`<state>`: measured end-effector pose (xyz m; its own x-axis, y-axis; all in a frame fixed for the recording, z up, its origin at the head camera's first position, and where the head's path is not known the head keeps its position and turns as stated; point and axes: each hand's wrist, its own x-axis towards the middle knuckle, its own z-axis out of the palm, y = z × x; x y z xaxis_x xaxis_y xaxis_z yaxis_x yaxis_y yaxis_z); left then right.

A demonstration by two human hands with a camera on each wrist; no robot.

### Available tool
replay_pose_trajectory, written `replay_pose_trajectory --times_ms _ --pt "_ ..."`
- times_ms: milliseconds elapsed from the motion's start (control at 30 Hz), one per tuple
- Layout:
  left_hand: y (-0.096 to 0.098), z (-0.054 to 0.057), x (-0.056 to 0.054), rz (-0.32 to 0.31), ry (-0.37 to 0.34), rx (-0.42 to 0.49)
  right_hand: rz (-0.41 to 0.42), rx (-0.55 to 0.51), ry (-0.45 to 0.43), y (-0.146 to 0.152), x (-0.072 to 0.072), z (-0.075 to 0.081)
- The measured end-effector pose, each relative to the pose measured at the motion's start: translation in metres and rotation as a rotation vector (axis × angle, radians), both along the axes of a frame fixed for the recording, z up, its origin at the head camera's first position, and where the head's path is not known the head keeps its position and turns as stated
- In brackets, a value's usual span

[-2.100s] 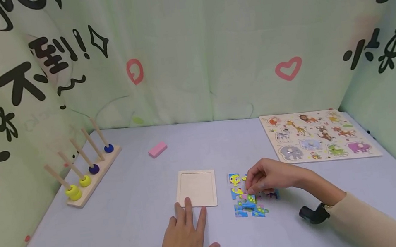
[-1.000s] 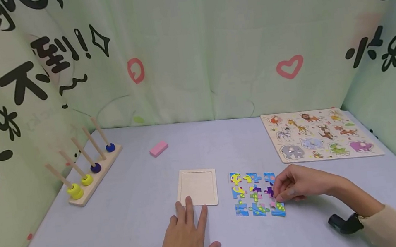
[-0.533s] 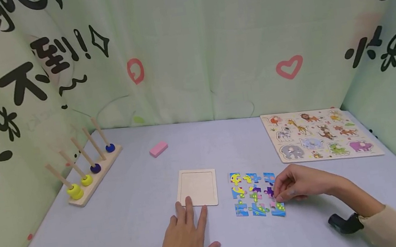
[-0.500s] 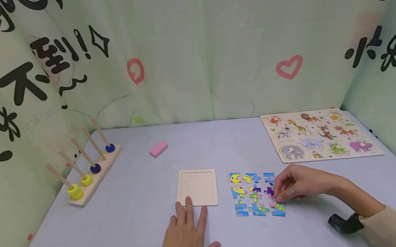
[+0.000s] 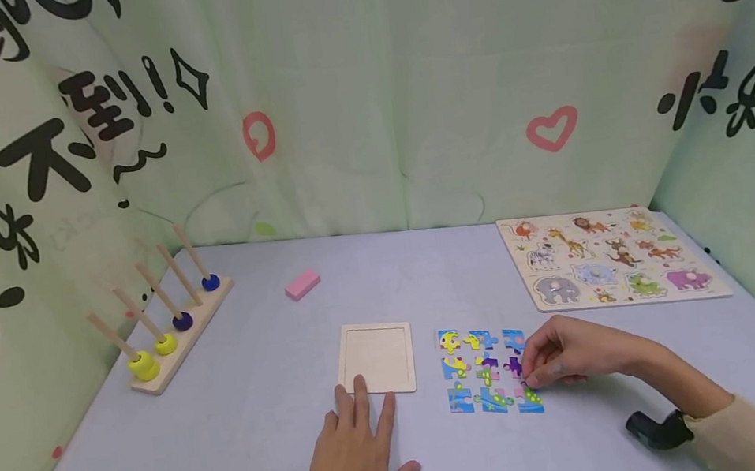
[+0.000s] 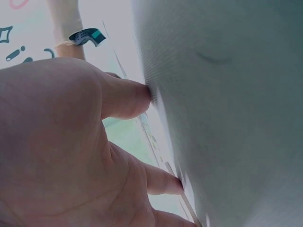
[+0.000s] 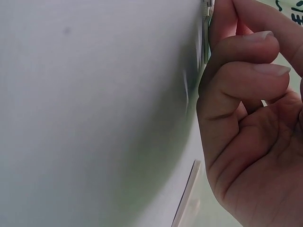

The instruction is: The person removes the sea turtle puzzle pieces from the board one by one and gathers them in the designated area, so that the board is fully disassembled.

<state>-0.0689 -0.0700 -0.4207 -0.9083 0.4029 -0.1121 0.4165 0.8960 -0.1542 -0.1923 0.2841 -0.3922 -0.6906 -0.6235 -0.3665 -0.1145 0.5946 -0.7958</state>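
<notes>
From my seat at the feed, the left hand (image 5: 357,461) lies flat near the table's (image 5: 233,445) front edge, fingers straight and spread, the fingertips (image 5: 357,385) touching the near rim of the empty wooden puzzle tray (image 5: 375,358). It holds nothing; I read it as steadying the tray. The left wrist view shows only palm and fingers pressed to the surface.

Just right of the tray, also toward the front edge, the puzzle pieces (image 5: 484,369) lie spread in a loose three-by-three grid, apart from one another. The right hand (image 5: 565,358) rests at the grid's right side with fingers curled, the tips on the right-column pieces; I cannot tell whether it pinches one or merely nudges it. The right wrist view shows curled fingers against the surface and little more.

I judge the step in hand to be laying out the pieces beside the tray. The next move would call for a clean pinch on a single piece, without disturbing its neighbours.

Farther back: a peg rack with rings (image 5: 170,318) by the left edge, a pink block (image 5: 301,284), and an animal puzzle board (image 5: 609,257) at the far right corner.
</notes>
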Motion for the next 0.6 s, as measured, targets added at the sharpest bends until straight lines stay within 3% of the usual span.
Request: replay_pose_trajectory --times_ms 333,600 --pt "-0.0001 -0.0007 -0.0015 0.015 -0.025 0.008 -0.007 -0.006 0.009 0.0021 -0.0003 0.0002" --pt "-0.0033 0.0004 -0.0001 0.058 -0.08 0.13 -0.049 0.001 0.067 0.0011 0.0049 0.0026"
